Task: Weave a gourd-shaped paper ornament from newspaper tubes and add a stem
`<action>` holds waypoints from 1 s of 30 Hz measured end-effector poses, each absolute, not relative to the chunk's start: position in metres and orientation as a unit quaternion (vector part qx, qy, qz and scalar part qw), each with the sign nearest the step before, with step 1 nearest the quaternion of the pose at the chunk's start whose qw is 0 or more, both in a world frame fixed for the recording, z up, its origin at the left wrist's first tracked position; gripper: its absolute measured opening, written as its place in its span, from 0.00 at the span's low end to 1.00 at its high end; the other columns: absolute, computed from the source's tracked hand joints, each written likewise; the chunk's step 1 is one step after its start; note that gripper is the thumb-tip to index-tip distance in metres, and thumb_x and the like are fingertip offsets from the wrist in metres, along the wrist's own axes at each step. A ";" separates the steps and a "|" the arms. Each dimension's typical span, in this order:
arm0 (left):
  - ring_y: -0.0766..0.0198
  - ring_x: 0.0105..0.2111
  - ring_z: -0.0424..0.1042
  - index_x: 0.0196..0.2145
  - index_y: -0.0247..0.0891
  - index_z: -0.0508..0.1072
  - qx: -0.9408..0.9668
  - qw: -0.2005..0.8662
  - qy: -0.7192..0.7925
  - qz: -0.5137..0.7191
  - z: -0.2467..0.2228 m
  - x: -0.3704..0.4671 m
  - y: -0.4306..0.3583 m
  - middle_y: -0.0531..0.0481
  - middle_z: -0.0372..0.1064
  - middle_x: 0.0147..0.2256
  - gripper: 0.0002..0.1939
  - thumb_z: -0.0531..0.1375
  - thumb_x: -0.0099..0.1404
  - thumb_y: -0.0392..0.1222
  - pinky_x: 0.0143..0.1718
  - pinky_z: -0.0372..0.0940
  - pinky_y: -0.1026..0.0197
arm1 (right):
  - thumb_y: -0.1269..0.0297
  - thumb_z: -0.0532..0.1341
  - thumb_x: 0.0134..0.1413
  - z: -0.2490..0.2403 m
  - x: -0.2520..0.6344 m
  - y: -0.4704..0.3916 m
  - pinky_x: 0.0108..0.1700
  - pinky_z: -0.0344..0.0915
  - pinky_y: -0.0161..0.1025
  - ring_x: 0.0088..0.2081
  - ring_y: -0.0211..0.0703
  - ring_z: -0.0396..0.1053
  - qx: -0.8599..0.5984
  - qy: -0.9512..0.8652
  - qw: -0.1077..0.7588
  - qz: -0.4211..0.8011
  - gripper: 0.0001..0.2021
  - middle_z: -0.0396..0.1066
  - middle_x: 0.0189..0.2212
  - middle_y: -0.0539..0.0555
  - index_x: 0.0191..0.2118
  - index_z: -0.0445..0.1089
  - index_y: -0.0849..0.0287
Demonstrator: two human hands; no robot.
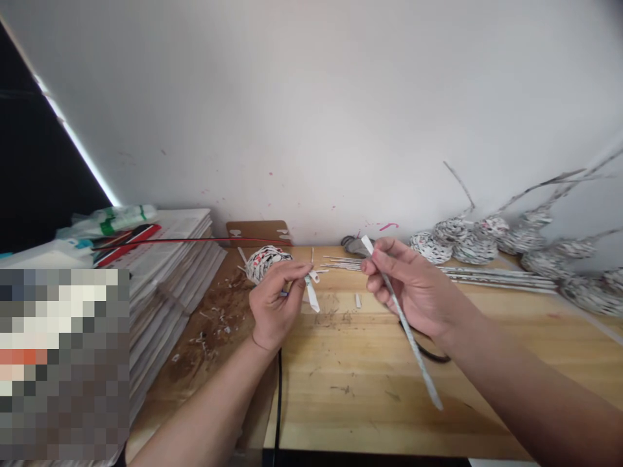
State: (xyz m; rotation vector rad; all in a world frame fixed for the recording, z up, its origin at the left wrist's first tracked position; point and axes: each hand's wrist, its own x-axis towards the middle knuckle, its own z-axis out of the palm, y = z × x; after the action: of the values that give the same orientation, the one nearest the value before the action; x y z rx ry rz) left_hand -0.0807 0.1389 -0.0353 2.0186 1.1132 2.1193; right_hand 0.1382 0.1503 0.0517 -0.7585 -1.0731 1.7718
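Note:
Between the thumb and fingers of my left hand (pixel 277 305) is a short white paper piece (pixel 312 295), its flattened end pointing down toward me. My right hand (pixel 409 279) pinches a long, thin rolled paper tube (pixel 409 340) near its upper end. The tube slants down to the right over the wooden table (pixel 350 363). Its short top end sticks up past my right thumb. A gap separates the two hands. Behind my left hand sits a woven paper ball (pixel 265 259), partly hidden by my fingers.
Stacked newspapers (pixel 189 279) rise at the left, with plastic packaging (pixel 121 220) on top. Rolled paper sticks (pixel 501 279) lie along the back right, before several woven paper balls (pixel 474 246). A black cable (pixel 279 402) hangs by the table's left edge. Paper scraps (pixel 209 340) litter the brown surface.

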 end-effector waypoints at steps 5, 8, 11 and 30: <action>0.60 0.41 0.79 0.40 0.40 0.80 0.640 0.014 0.372 0.672 -0.036 -0.081 0.140 0.47 0.81 0.38 0.08 0.62 0.66 0.33 0.47 0.72 0.53 | 0.67 0.62 0.61 0.049 0.136 0.156 0.30 0.75 0.28 0.41 0.39 0.80 -0.291 -0.409 0.476 0.721 0.06 0.80 0.39 0.53 0.42 0.73 0.56; 0.60 0.41 0.79 0.39 0.40 0.80 0.637 0.014 0.376 0.673 -0.037 -0.081 0.140 0.46 0.81 0.37 0.07 0.62 0.66 0.33 0.47 0.72 0.53 | 0.72 0.58 0.59 0.039 0.135 0.159 0.38 0.78 0.32 0.56 0.43 0.74 -0.254 -0.461 0.476 0.705 0.15 0.77 0.52 0.55 0.50 0.72 0.54; 0.60 0.41 0.79 0.39 0.40 0.80 0.635 0.018 0.379 0.673 -0.037 -0.080 0.140 0.46 0.81 0.37 0.07 0.62 0.66 0.33 0.47 0.72 0.53 | 0.69 0.62 0.58 0.033 0.132 0.157 0.34 0.76 0.31 0.57 0.46 0.73 -0.246 -0.506 0.463 0.685 0.15 0.75 0.55 0.56 0.51 0.72 0.53; 0.60 0.41 0.78 0.40 0.41 0.80 0.652 0.029 0.361 0.666 -0.036 -0.079 0.137 0.48 0.80 0.37 0.11 0.63 0.64 0.28 0.47 0.71 0.54 | 0.71 0.63 0.62 0.036 0.112 0.121 0.34 0.73 0.35 0.29 0.37 0.75 -0.248 -0.774 0.536 0.229 0.07 0.79 0.31 0.51 0.43 0.77 0.58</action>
State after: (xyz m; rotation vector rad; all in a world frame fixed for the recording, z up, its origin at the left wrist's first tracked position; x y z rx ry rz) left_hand -0.0787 0.1365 -0.0358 2.0099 1.1142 2.0551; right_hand 0.1115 0.1214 0.0359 -0.5916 -1.8420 0.5446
